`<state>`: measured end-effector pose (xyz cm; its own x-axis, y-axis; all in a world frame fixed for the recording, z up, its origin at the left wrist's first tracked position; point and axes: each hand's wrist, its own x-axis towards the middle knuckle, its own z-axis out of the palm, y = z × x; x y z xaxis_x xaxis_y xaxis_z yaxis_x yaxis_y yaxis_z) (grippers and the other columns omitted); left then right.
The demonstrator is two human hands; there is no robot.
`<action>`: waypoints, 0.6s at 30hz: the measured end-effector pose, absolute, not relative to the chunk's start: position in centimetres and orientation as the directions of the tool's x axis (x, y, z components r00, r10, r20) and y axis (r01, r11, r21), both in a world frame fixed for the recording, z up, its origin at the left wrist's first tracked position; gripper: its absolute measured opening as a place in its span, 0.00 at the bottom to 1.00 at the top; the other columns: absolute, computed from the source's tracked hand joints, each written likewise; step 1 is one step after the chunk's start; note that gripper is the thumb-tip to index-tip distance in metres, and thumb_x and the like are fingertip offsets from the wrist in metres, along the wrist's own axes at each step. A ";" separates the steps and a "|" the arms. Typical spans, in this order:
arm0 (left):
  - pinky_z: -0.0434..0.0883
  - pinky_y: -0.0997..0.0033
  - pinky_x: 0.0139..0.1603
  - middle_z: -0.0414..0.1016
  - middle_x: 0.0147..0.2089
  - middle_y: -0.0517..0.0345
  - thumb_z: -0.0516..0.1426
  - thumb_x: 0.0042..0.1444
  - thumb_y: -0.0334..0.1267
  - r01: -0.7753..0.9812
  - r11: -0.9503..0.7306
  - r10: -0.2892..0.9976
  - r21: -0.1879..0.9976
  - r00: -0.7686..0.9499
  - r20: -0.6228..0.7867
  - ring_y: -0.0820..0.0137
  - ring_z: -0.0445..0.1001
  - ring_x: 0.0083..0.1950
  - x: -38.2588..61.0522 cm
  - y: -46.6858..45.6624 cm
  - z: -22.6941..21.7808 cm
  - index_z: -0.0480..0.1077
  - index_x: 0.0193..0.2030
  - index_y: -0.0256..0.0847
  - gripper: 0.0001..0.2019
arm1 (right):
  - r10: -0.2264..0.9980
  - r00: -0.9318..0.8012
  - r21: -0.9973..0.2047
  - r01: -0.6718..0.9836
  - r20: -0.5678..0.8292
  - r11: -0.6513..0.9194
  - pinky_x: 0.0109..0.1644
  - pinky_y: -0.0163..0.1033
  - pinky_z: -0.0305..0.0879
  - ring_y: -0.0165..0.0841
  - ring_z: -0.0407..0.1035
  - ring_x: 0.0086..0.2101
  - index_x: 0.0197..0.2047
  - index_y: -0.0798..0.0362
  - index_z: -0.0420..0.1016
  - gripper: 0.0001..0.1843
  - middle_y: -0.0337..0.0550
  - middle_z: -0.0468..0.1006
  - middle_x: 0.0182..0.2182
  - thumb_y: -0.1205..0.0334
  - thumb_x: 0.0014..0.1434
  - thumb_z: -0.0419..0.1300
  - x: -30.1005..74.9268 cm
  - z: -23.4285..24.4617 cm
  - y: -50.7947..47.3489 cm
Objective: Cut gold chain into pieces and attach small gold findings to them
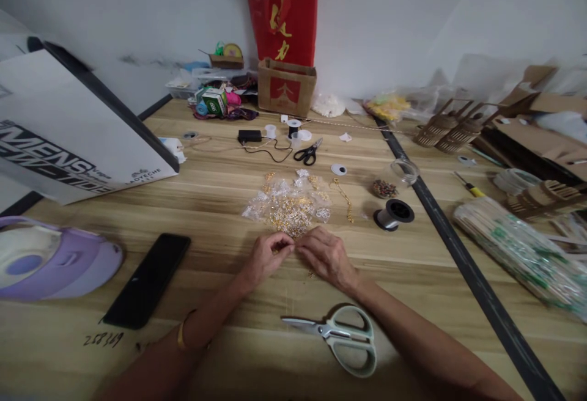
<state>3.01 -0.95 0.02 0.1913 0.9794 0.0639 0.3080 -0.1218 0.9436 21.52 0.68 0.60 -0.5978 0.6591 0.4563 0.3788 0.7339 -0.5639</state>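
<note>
Fine fingertip work at the near edge of a heap of small gold and silver-coloured pieces (291,217); clock directions are taken from the point where the two hands meet. Left hand (270,257): thumb and forefinger drawn into a narrow pinch, the tips turned toward three o'clock. Right hand (328,257): fingers bunched and curled downward, tips toward nine o'clock, close against those of the left. Whether either pinch is fully closed, or what lies between the tips, cannot be told (any piece there would be too small to resolve). The heap lies at twelve o'clock, just beyond the fingertips, with clear plastic bags (270,196) among and behind it.

Good practice, as judged from this posture: one hand should steady while the other makes small turns, with pressure light enough not to flick a piece away. Resting the heels of both hands on the table (220,352) would damp tremor. Working slightly nearer the body, toward six o'clock, would guard against nudging the heap; a few loose gold bits (312,274) at five o'clock should be watched for under the right hand. The gold chain (350,208), between one and two o'clock, lies apart from the heap and is best left untangled. The pale-green-handled scissors (326,331), at five o'clock, call for care with the forearms.
</note>
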 end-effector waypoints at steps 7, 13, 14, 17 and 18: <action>0.67 0.75 0.32 0.74 0.27 0.56 0.55 0.51 0.32 0.364 -0.152 0.978 0.919 0.189 0.087 0.71 0.71 0.29 3.2 -1.1 0.4 0.72 0.29 0.36 0.05 | 0.687 -0.582 -0.550 0.432 0.435 0.714 0.39 0.40 0.62 0.36 0.66 0.35 0.38 0.54 0.72 0.09 0.48 0.75 0.32 0.63 0.63 0.51 21.5 0.7 0.7; 0.68 0.75 0.33 0.75 0.28 0.56 0.55 0.51 0.32 0.349 -0.154 0.979 0.925 0.181 0.095 0.71 0.71 0.29 3.3 -1.2 0.5 0.72 0.29 0.35 0.05 | 0.714 -0.550 -0.587 0.428 0.434 0.687 0.39 0.39 0.62 0.35 0.67 0.35 0.39 0.54 0.72 0.09 0.47 0.75 0.33 0.62 0.63 0.51 21.4 0.4 0.6; 0.68 0.75 0.33 0.75 0.28 0.56 0.55 0.51 0.32 0.348 -0.152 0.979 0.925 0.178 0.094 0.71 0.71 0.29 3.3 -1.2 0.4 0.72 0.29 0.35 0.05 | 0.714 -0.552 -0.594 0.423 0.431 0.685 0.39 0.39 0.62 0.35 0.67 0.35 0.39 0.54 0.72 0.09 0.47 0.74 0.33 0.62 0.64 0.51 21.4 0.3 0.6; 0.68 0.76 0.32 0.74 0.27 0.57 0.55 0.51 0.32 0.358 -0.142 0.983 0.923 0.163 0.089 0.72 0.71 0.29 3.3 -1.2 0.1 0.72 0.29 0.36 0.05 | 0.724 -0.550 -0.631 0.399 0.416 0.666 0.39 0.38 0.63 0.34 0.66 0.34 0.38 0.54 0.71 0.09 0.46 0.74 0.32 0.62 0.64 0.50 21.4 0.2 0.6; 0.68 0.76 0.32 0.74 0.27 0.57 0.55 0.51 0.32 0.364 -0.140 0.984 0.921 0.159 0.087 0.72 0.71 0.29 3.3 -1.2 0.1 0.72 0.30 0.36 0.05 | 0.733 -0.539 -0.650 0.387 0.415 0.654 0.39 0.38 0.63 0.34 0.66 0.34 0.37 0.54 0.70 0.09 0.46 0.73 0.32 0.62 0.64 0.50 21.4 0.2 0.7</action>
<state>3.29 -1.23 0.06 0.1586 0.9835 0.0869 0.3642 -0.1401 0.9207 21.41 0.66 0.21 -0.5388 0.7328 0.4155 0.3874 0.6535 -0.6502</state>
